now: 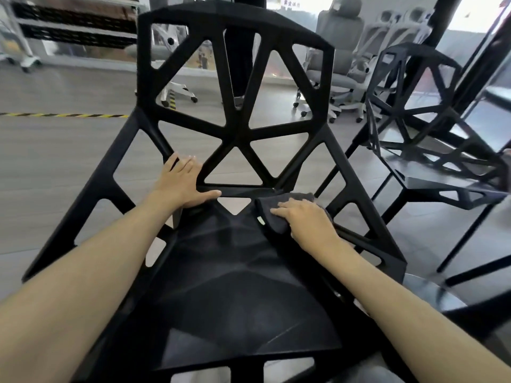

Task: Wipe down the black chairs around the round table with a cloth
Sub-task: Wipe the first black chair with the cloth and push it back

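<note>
Both bare forearms extend forward, roughly parallel. The left hand (182, 183) lies flat, palm down, fingers together and pointing ahead, thumb splayed toward the right hand (304, 219). The right hand is palm down, fingers slightly curled and angled toward the left hand.

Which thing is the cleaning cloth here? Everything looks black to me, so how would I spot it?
Start at the big black chair filling the middle of the view and go down to where its backrest meets the seat. On the right of that join, the right hand presses flat on the cloth. It is the only soft, rumpled thing there, dark grey against the chair's hard black struts.
</note>
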A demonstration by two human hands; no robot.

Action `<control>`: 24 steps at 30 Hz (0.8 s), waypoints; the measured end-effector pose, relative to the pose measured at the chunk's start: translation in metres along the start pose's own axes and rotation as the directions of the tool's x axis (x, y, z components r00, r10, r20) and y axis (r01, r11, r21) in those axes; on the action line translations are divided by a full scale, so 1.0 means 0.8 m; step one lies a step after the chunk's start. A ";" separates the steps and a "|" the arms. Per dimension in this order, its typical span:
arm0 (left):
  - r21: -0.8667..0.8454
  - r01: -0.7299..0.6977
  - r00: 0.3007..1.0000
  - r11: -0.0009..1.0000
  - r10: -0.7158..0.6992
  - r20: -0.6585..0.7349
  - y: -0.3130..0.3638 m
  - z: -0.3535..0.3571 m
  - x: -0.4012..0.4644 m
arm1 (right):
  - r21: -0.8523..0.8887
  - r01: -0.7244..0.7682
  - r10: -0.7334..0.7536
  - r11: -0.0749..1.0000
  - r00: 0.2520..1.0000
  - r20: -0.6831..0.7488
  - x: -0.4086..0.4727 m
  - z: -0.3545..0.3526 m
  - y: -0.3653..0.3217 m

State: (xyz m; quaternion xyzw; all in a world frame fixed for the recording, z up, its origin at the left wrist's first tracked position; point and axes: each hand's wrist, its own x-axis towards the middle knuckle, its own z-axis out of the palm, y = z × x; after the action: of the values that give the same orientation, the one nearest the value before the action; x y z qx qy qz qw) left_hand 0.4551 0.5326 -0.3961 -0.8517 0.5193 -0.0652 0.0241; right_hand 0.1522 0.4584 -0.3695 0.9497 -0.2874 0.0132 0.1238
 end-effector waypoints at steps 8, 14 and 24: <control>-0.044 0.011 1.000 0.999 -0.012 -0.016 0.001 0.003 0.001 | -0.074 -0.004 0.018 0.997 0.982 0.189 -0.131 -0.041 0.038; -0.048 0.000 1.000 0.999 -0.001 -0.030 -0.002 0.003 0.004 | -0.072 0.002 0.010 0.997 0.987 0.160 -0.063 -0.018 0.021; -0.121 0.015 0.997 0.992 -0.024 -0.069 0.001 0.003 -0.002 | 0.142 0.189 -0.183 0.972 0.982 -0.053 -0.188 -0.036 0.033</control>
State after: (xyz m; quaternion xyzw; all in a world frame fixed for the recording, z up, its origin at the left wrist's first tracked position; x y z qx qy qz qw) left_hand 0.4542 0.5338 -0.3990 -0.8538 0.5145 -0.0638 -0.0464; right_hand 0.0136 0.5255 -0.3497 0.9785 -0.1929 0.0412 0.0600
